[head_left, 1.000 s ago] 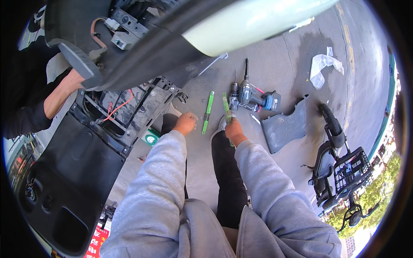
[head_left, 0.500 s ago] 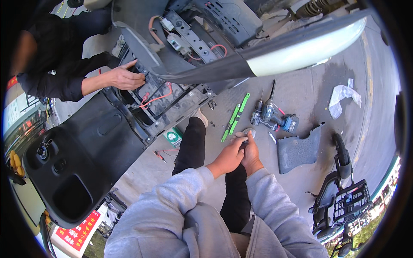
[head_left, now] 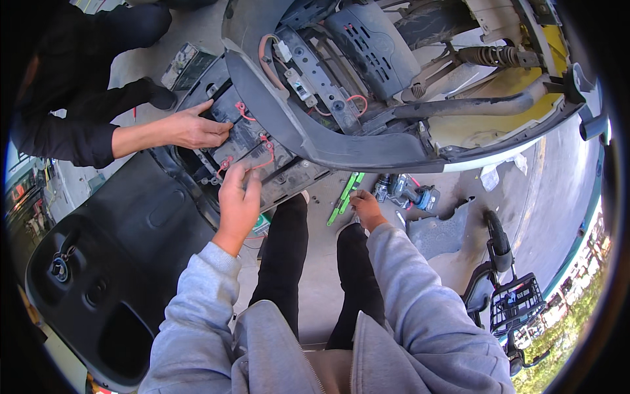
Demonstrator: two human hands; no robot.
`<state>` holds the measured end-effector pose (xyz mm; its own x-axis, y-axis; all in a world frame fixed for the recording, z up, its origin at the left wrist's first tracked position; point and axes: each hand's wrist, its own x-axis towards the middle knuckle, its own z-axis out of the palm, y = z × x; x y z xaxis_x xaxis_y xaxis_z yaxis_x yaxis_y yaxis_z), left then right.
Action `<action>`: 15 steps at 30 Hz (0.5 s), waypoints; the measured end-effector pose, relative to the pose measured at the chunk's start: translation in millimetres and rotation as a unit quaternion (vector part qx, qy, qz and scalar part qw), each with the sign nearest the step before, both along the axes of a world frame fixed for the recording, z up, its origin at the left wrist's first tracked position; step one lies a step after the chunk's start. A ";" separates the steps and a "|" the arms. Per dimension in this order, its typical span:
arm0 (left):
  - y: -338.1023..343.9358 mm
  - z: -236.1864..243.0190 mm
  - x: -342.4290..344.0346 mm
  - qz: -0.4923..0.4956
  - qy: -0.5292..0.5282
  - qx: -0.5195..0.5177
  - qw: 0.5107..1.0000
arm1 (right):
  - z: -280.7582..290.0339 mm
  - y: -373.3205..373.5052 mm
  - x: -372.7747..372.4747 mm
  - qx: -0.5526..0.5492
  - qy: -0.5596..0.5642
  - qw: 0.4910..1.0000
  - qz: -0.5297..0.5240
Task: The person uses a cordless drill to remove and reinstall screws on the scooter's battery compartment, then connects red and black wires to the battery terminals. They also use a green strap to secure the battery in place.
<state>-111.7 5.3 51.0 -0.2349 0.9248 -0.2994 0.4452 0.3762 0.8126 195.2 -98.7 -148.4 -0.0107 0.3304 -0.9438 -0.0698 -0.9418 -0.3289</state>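
Observation:
My left hand [head_left: 239,200], fingers curved and apart, reaches onto the battery bay [head_left: 281,185] of an opened scooter, beside red wires [head_left: 269,152]; whether its fingertips touch is unclear. My right hand [head_left: 366,209] is closed, low near the two green tools [head_left: 344,200] on the floor; what it holds, if anything, I cannot make out. Two cordless drills [head_left: 410,196] lie just right of it. A co-worker's hand [head_left: 197,130] rests on the upper battery area, left of and above my left hand.
A raised scooter body [head_left: 367,52] spans the top. A black seat [head_left: 111,236] lies at left. A grey plastic panel [head_left: 436,233], white scrap [head_left: 492,174] and a small bike with basket [head_left: 515,302] are on the right. The co-worker's dark-clothed body [head_left: 72,92] fills the upper left.
The green tool in my right hand was laid on the floor. My hands came together, then parted, my left moving up onto the battery bay. The co-worker's hand moved onto the batteries.

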 end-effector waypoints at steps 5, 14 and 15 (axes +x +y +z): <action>-28.4 -5.4 -3.0 0.001 0.004 -0.057 0.998 | -89.0 -11.6 6.0 0.053 -0.124 0.987 0.091; -58.4 -11.0 -0.4 -0.018 0.017 -0.013 1.000 | -145.5 30.4 10.4 0.062 -0.273 0.876 0.394; -58.5 -10.9 -3.5 -0.009 0.015 -0.012 1.000 | -146.5 33.5 10.3 0.054 -0.275 0.866 0.415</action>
